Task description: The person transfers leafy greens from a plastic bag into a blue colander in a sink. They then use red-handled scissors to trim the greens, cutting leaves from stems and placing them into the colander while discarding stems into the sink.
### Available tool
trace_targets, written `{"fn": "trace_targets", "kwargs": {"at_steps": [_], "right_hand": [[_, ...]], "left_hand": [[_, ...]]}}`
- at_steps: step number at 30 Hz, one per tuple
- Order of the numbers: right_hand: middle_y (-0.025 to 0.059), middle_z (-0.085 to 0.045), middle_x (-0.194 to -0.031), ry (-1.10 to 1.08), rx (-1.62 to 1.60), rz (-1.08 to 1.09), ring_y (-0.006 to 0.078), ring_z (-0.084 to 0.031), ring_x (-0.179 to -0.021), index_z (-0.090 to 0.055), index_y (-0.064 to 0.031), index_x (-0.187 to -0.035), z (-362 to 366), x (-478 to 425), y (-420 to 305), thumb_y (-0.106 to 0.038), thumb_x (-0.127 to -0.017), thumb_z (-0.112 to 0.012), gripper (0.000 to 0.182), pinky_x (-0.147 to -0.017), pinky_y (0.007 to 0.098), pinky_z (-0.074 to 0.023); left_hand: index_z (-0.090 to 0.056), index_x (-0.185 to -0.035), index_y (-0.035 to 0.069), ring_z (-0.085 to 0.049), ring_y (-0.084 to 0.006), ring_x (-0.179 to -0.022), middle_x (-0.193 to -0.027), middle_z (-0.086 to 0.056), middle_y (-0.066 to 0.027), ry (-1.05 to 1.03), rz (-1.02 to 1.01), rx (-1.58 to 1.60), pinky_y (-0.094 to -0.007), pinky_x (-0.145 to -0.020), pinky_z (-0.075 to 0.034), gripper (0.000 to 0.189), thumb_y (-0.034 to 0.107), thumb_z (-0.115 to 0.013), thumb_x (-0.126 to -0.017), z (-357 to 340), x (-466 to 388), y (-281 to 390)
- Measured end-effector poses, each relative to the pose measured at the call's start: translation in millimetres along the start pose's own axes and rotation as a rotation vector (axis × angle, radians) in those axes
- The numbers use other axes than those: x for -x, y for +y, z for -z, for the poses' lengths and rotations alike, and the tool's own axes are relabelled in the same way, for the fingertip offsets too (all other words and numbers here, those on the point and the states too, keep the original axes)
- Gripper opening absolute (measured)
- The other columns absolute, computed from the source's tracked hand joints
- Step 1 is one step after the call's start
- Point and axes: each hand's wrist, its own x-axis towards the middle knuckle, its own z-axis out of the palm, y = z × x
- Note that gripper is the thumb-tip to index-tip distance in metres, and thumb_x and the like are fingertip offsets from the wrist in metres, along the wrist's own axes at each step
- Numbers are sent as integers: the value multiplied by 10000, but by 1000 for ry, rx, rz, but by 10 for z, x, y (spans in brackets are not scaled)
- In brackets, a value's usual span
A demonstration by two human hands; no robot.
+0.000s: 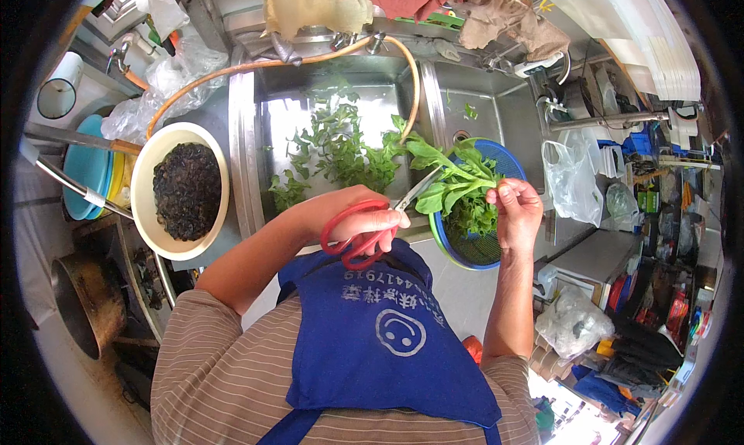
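Note:
My left hand grips red-handled scissors. Their blades point up and right and meet the left side of a leafy green sprig; whether they are parted there is hard to tell. Between thumb and fingers, my right hand pinches this sprig by its right end. Below it, a blue colander with a green outer rim straddles the sink's front edge. Leafy greens lie inside. More greens fill part of the left sink basin.
An orange hose arches over the left basin, its end among the greens. At left stands a cream tub of dark, wet food. The right basin holds leaf scraps. Cloths hang behind; a plastic bag hangs at right.

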Motion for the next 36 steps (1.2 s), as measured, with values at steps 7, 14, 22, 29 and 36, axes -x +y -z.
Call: {"fn": "trace_targets", "kwargs": {"at_steps": [7, 14, 22, 29, 36], "right_hand": [[88, -673, -895, -94, 313, 211, 163, -641, -771, -674, 8, -912, -170, 93, -138, -24, -873, -737, 81, -740, 304, -548], [90, -690, -964, -169, 417, 277, 141, -639, -871, -694, 8, -911, -270, 157, -163, 42, -833, -754, 104, -781, 267, -523], [97, -694, -990, -80, 500, 362, 142, -643, -877, -698, 14, -937, -326, 136, -41, 26, -844, -752, 108, -763, 263, -528], [92, -688, -958, -67, 475, 396, 133, -625, -832, -691, 15, -915, -559, 203, 42, 13, -842, -762, 101, -711, 247, -506], [93, -686, -943, -53, 418, 311, 140, -627, -832, -691, 16, -903, -656, 283, 259, 24, -843, -757, 89, -731, 255, -507]], "left_hand": [[-654, -1166, -44, -655, -162, -710, -862, -707, -105, -52, 87, -96, -297, -655, -514, 486, 390, -496, -1013, -4, 0, 79], [-668, -1126, -36, -649, -139, -691, -826, -697, -96, 32, 97, -94, -280, -646, -513, 418, 347, -556, -1000, -81, -71, -30], [-602, -1247, -57, -657, -148, -742, -898, -702, -98, -62, 68, 39, -285, -702, -525, 453, 322, -492, -1025, -163, 12, 66], [-606, -1244, -45, -666, -152, -796, -946, -710, -97, -61, 114, -41, -291, -735, -528, 500, 387, -486, -1023, -129, -155, -43], [-654, -1169, -19, -665, -150, -750, -839, -712, -86, 39, 131, -91, -307, -713, -531, 407, 335, -552, -995, -112, -119, -167]]}}
